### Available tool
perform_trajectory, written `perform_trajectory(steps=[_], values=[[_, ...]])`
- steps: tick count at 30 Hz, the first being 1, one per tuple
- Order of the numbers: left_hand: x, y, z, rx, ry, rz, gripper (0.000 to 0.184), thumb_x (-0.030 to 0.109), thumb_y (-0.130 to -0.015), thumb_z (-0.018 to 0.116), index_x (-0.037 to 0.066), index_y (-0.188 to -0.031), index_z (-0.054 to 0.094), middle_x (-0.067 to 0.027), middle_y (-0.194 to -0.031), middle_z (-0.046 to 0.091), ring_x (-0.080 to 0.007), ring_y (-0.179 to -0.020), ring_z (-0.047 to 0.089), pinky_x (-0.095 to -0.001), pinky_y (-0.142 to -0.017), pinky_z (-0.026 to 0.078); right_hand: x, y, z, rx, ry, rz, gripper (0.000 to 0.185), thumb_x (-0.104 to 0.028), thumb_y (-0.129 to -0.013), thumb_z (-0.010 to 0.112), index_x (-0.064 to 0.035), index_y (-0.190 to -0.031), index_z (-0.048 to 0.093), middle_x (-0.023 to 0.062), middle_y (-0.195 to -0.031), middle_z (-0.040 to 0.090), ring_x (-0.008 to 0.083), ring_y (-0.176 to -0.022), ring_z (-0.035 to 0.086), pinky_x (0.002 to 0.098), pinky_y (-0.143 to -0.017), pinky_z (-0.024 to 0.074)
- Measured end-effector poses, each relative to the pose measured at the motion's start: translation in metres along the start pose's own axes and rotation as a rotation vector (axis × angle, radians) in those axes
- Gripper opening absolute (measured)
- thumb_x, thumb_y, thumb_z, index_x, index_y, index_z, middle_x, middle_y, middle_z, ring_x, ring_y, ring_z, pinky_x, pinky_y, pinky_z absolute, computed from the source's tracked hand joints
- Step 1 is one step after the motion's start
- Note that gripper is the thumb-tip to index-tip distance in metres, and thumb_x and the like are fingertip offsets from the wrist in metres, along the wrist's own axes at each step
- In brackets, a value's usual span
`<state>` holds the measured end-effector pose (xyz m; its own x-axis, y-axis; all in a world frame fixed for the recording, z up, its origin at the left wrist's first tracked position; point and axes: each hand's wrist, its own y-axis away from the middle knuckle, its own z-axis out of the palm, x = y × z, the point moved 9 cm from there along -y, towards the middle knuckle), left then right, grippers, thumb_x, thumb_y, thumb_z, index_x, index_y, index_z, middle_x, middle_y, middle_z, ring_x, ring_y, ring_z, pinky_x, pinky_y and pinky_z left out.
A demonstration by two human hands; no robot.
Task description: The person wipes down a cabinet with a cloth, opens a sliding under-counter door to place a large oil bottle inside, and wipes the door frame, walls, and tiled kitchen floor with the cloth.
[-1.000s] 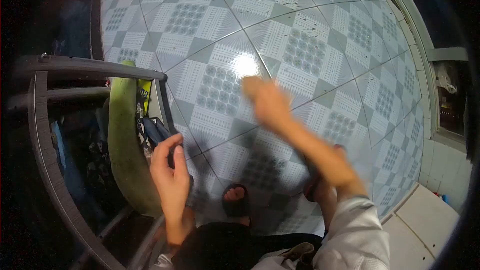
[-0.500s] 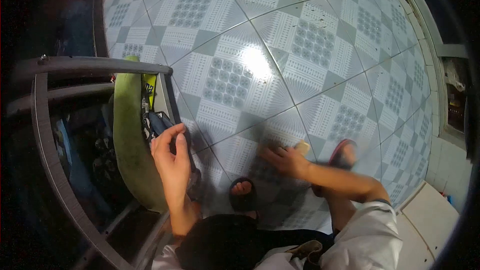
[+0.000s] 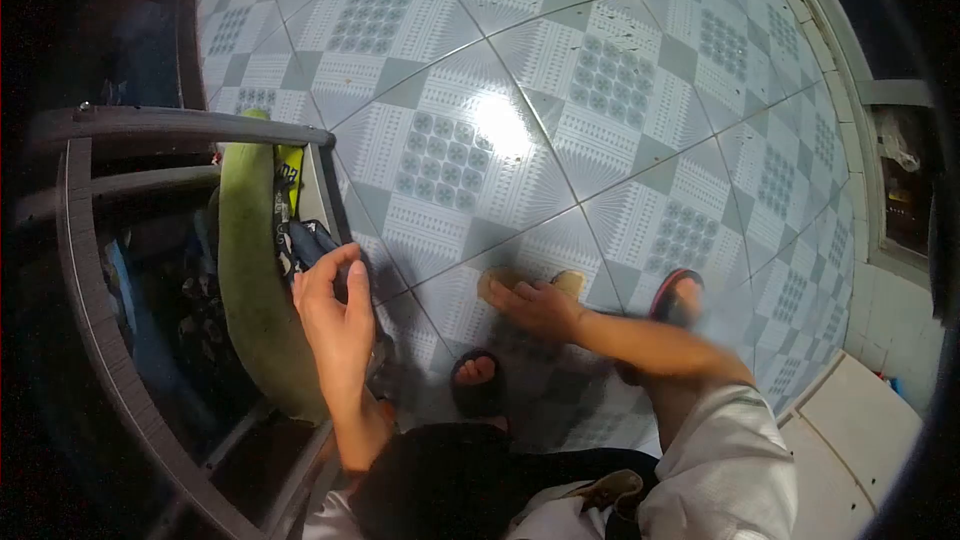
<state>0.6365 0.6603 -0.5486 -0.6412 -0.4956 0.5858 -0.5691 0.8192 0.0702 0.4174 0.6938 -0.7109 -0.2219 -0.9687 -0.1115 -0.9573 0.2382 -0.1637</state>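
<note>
My right hand (image 3: 540,308) is low over the tiled floor, its fingers closed on a tan object. One tan rounded end (image 3: 494,285) shows past the fingertips and a tan piece (image 3: 571,284) on the other side; my hand hides the middle, so I cannot tell the kind. At the left, my left hand (image 3: 338,315) hangs beside a metal rack (image 3: 195,130), thumb and fingers apart with nothing between them. Nearest to it are a dark patterned cloth (image 3: 308,240) and a long green gourd (image 3: 250,280) lying in the rack.
A yellow packet (image 3: 289,175) is tucked beside the gourd. My sandalled feet (image 3: 477,380) stand on the patterned floor tiles (image 3: 440,160), which carry scattered dark specks. A white box-like surface (image 3: 850,440) is at the lower right, and a framed opening (image 3: 905,180) lines the right wall.
My right hand has moved left and slightly up, showing more of the tan object. The left hand holds nearly the same pose. The whole view has shifted a little.
</note>
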Motion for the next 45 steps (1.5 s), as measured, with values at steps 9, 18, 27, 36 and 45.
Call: perform_trajectory(steps=[9,18,27,36,45], values=[[0.018,0.011,0.008,-0.208,-0.121,0.11,0.023,0.019,-0.088,0.058,0.004,-0.104,0.063,-0.0112,-0.103,0.064,-0.0296,-0.104,0.055,-0.0469,-0.107,0.024,-0.033,-0.06,0.016,-0.117,0.085,-0.132,0.048,-0.022,-0.085,0.044,0.0012,-0.127,0.049,0.014,-0.128,0.048,0.0235,-0.108,0.048,0.0352,-0.091,0.0422],[0.023,0.016,0.035,-0.366,-0.154,0.204,0.027,0.018,-0.088,0.057,0.001,-0.11,0.06,-0.0155,-0.103,0.062,-0.0328,-0.103,0.055,-0.0478,-0.106,0.027,0.025,-0.01,0.098,-0.338,0.083,-0.138,0.047,-0.03,-0.091,0.042,-0.0151,-0.135,0.041,0.0135,-0.13,0.046,0.023,-0.099,0.058,0.0474,-0.073,0.0507],[0.023,0.02,0.062,-0.449,-0.2,0.248,0.029,0.017,-0.088,0.059,-0.001,-0.11,0.059,-0.0189,-0.105,0.061,-0.0386,-0.102,0.055,-0.0472,-0.101,0.035,0.389,-0.003,-0.09,0.356,-0.044,0.708,0.045,0.003,-0.078,0.049,-0.0158,-0.117,0.06,0.0125,-0.124,0.057,0.0362,-0.099,0.056,0.0444,-0.087,0.0456],[0.036,0.021,0.083,-0.521,-0.174,0.285,0.028,0.014,-0.086,0.061,-0.001,-0.11,0.059,-0.0203,-0.102,0.062,-0.0396,-0.099,0.055,-0.0445,-0.091,0.04,0.008,0.106,0.012,-0.098,-0.364,0.012,0.032,-0.014,-0.081,0.052,-0.0037,-0.111,0.059,0.0127,-0.086,0.064,0.0248,-0.077,0.063,0.0436,-0.061,0.0447],[0.037,0.023,0.09,-0.55,-0.251,0.275,0.029,0.013,-0.083,0.062,-0.001,-0.109,0.059,-0.0188,-0.102,0.061,-0.0376,-0.099,0.054,-0.043,-0.09,0.04,0.331,0.034,-0.027,0.007,0.036,0.523,0.06,0.0,-0.08,0.049,-0.0251,-0.135,0.047,0.0001,-0.136,0.049,0.0261,-0.097,0.057,0.0382,-0.069,0.0521]])
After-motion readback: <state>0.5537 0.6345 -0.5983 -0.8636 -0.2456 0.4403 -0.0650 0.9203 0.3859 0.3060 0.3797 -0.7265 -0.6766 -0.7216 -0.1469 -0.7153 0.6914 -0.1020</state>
